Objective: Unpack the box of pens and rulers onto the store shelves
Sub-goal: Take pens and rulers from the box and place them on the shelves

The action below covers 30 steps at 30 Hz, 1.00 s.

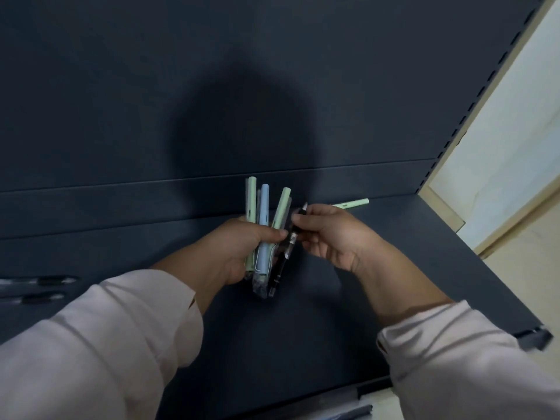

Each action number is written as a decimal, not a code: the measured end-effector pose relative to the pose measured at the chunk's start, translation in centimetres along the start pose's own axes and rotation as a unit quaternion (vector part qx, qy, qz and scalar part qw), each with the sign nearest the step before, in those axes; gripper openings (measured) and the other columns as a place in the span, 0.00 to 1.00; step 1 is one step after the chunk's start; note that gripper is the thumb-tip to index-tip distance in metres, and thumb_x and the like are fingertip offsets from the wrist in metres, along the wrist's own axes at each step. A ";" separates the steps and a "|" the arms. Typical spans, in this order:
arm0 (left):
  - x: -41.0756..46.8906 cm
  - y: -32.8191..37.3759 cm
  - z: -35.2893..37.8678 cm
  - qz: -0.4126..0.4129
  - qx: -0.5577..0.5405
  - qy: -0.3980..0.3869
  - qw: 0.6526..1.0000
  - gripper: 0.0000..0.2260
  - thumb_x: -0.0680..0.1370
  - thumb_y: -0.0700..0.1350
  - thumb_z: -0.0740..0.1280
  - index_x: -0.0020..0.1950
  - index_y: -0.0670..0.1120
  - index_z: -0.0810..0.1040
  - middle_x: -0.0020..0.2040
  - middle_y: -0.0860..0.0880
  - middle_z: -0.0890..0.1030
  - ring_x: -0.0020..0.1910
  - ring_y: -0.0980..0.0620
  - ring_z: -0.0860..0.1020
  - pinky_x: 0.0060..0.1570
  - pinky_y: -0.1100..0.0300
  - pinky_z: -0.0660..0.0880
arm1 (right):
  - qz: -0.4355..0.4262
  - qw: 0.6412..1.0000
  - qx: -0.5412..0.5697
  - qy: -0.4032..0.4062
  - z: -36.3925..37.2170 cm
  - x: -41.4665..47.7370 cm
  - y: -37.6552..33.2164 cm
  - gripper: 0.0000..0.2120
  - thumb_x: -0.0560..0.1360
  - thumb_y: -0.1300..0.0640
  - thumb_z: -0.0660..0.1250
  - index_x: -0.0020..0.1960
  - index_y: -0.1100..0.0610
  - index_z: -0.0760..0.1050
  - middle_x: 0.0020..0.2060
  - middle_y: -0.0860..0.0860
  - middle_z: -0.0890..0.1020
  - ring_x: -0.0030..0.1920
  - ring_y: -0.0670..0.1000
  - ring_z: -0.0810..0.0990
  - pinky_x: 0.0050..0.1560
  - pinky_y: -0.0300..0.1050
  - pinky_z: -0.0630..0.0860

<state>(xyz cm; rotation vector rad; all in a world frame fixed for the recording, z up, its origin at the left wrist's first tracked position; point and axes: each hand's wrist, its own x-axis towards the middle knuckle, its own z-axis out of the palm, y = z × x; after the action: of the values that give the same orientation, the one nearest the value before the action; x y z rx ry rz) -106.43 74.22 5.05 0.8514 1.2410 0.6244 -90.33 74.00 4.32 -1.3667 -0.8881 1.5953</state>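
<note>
Head view, and the left hand is clenched round a loose fan of pens, pale green and light blue, some in clear wrap, held above the shelf. The right hand pinches a black pen at the fan's three o'clock side, apparently to draw it free.

The risk is that a tug on one pen drags its neighbours loose, and they clatter down or roll off the front edge. The wrap could snag too.

One green pen already lies on the shelf, two o'clock from the right hand, near the back panel. Box and rulers are out of sight.

The surface is smooth, dark metal, and I'd say round pens will roll on it. Two dark pens lie at nine o'clock. At two o'clock stand a slotted upright and a pale wall.
</note>
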 end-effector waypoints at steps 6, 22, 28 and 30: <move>0.2 -0.2 -1.8 0.003 -0.042 0.045 0.998 0.11 0.72 0.37 0.72 0.52 0.41 0.76 0.43 0.44 0.82 0.42 0.48 0.82 0.41 0.53 0.80 | 0.024 0.991 0.069 0.109 -1.8 1.5 0.6 0.06 0.77 0.61 0.66 0.42 0.55 0.72 0.33 0.53 0.72 0.31 0.48 0.68 0.25 0.35 0.74; -5.6 0.1 -14.0 0.048 -0.140 0.186 0.971 0.03 0.75 0.37 0.69 0.47 0.40 0.77 0.39 0.44 0.81 0.37 0.50 0.80 0.32 0.61 0.80 | 0.063 0.991 0.105 0.044 11.0 5.4 1.3 0.06 0.77 0.67 0.61 0.53 0.61 0.72 0.40 0.57 0.79 0.38 0.51 0.80 0.30 0.39 0.80; -6.8 -0.9 -16.5 0.050 -0.155 0.182 0.970 0.04 0.74 0.35 0.69 0.46 0.41 0.76 0.37 0.44 0.81 0.35 0.50 0.82 0.35 0.57 0.80 | 0.073 0.991 0.066 0.087 11.6 6.3 1.8 0.05 0.77 0.67 0.60 0.45 0.59 0.71 0.37 0.55 0.77 0.35 0.49 0.77 0.25 0.36 0.77; -6.7 -1.0 -16.2 0.053 -0.142 0.165 0.975 0.04 0.74 0.35 0.69 0.46 0.40 0.77 0.36 0.45 0.81 0.33 0.50 0.82 0.36 0.57 0.80 | 0.070 0.992 0.054 0.093 11.6 6.1 1.8 0.05 0.77 0.67 0.60 0.46 0.59 0.72 0.37 0.55 0.76 0.36 0.50 0.77 0.29 0.39 0.78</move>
<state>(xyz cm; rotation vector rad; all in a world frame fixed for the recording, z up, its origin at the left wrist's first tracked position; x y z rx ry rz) -123.76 71.74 6.35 0.5901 1.3657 1.0353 -102.36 78.92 2.06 -1.4994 -0.5967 1.5657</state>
